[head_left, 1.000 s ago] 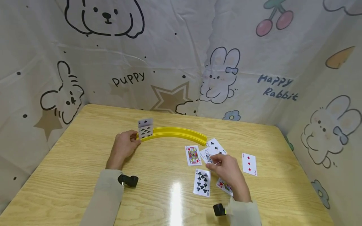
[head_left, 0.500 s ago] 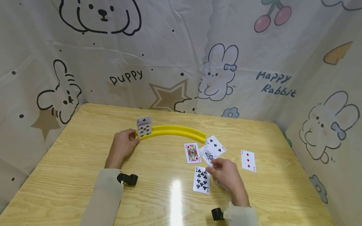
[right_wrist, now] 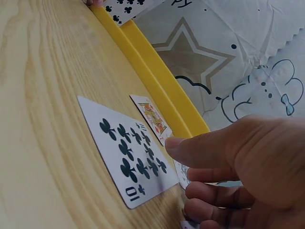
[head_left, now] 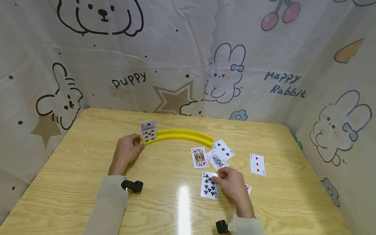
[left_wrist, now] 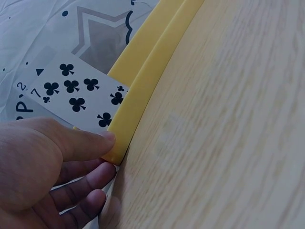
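My left hand [head_left: 127, 150] grips the left end of a curved yellow card holder [head_left: 182, 134], thumb on its front side in the left wrist view. A seven of clubs [left_wrist: 76, 90] stands in the holder's slot near that hand. Behind it rises a two of spades [head_left: 148, 124]. My right hand [head_left: 232, 185] is over the right-hand cards, fingers loosely bent, with nothing visible between them. Its fingertips are at the upper right edge of a ten of clubs [head_left: 209, 185]; contact cannot be told. Most of a red face card [head_left: 248, 188] is hidden beneath this hand.
Face up near the holder's right end lie a jack of diamonds [head_left: 199, 157], a joker [head_left: 216, 160] and a three of clubs [head_left: 224, 148], the last two overlapping. Farther right is a three of diamonds [head_left: 258, 164]. A printed cloth [head_left: 164, 58] hangs behind the wooden table [head_left: 158, 202].
My right hand has shifted slightly left and nearer me, off the joker toward the ten of clubs. The left hand keeps its grip on the holder.
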### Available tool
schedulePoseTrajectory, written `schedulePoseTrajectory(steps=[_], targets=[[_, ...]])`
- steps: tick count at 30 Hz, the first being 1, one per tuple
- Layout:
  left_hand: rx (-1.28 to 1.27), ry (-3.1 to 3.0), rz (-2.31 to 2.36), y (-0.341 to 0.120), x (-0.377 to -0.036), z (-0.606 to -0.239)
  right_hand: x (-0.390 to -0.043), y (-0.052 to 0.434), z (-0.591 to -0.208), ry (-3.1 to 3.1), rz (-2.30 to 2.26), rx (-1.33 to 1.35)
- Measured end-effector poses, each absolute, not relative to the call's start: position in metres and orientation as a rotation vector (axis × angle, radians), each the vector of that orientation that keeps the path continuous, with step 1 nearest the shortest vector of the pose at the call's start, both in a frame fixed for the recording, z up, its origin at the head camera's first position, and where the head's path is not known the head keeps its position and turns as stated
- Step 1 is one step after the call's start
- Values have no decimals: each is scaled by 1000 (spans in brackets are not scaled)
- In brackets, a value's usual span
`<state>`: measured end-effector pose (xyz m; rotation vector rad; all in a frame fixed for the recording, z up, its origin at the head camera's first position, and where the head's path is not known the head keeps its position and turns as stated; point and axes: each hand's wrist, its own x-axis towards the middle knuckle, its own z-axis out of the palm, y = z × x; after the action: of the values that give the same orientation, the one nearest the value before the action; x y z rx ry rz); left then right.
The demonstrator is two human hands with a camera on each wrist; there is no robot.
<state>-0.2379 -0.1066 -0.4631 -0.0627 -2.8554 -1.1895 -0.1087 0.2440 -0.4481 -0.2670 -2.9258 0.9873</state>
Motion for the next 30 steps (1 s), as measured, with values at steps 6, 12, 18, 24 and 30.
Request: schedulePoseTrajectory(steps=[6,12,18,24,30], targets=[[-62,-2863,-1188,-107,-238,-464,-109,243,-450,-2969,949,-275],[-50,-2850,-1191,-107,-239,-464,-110,243,-450,-2985,906,-249],[-36,-2854,-1184,-107,-239,-464,-111,242,-451,-2995,887,-240],[-28,-2865,-1177,-107,-237,-464,-112,241,-453,-2987,908,-265],[-37,-2856,-1197,-107,-238,-464,-112,240,-452,-2954,910,-234]])
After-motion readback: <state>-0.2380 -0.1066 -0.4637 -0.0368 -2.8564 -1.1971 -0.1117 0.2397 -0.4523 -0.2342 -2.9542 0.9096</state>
